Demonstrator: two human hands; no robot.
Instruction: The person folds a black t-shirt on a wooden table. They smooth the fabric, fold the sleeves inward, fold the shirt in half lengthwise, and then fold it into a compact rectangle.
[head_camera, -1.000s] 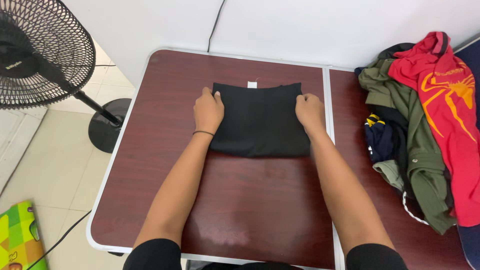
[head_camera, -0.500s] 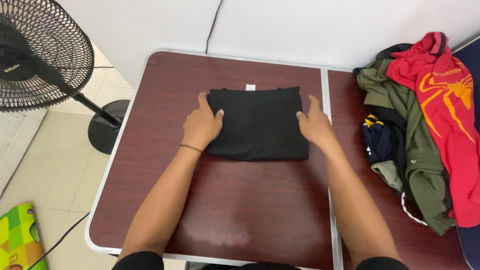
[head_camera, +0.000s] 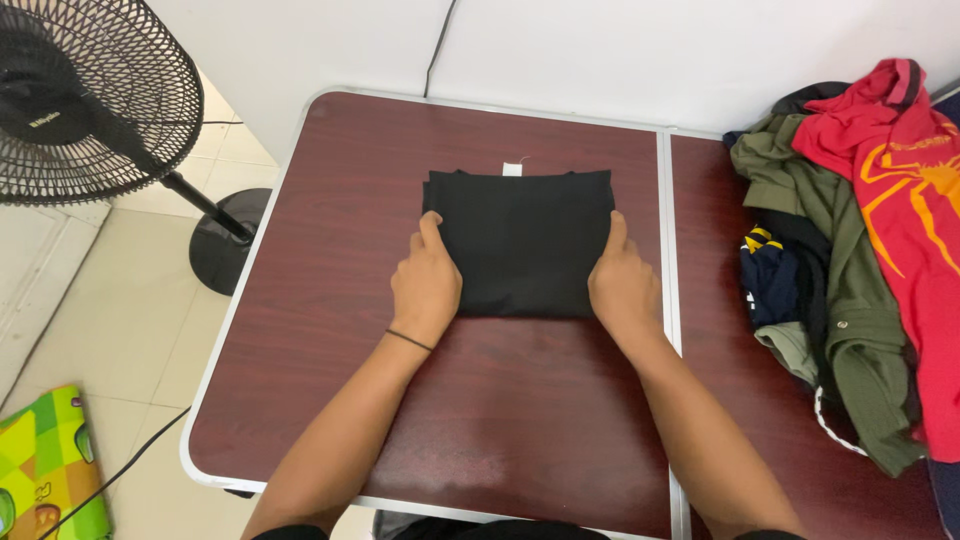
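A black garment (head_camera: 520, 240), folded into a rectangle with a small white tag at its far edge, lies on the dark red table (head_camera: 480, 420). My left hand (head_camera: 427, 285) holds its near left corner, thumb lying along the left edge. At the near right corner my right hand (head_camera: 623, 285) grips the same way, thumb up along the right edge. On both hands the fingers look tucked at or under the cloth's edges. A thin dark band circles my left wrist.
A pile of clothes (head_camera: 850, 250), olive, navy and a red shirt (head_camera: 905, 200) with an orange print, covers the table's right part. A black standing fan (head_camera: 80, 100) stands on the tiled floor to the left. A green patterned mat (head_camera: 45, 465) lies at the bottom left.
Both hands slid from the garment's far corners down its sides to the near corners. The garment has stayed flat in place.
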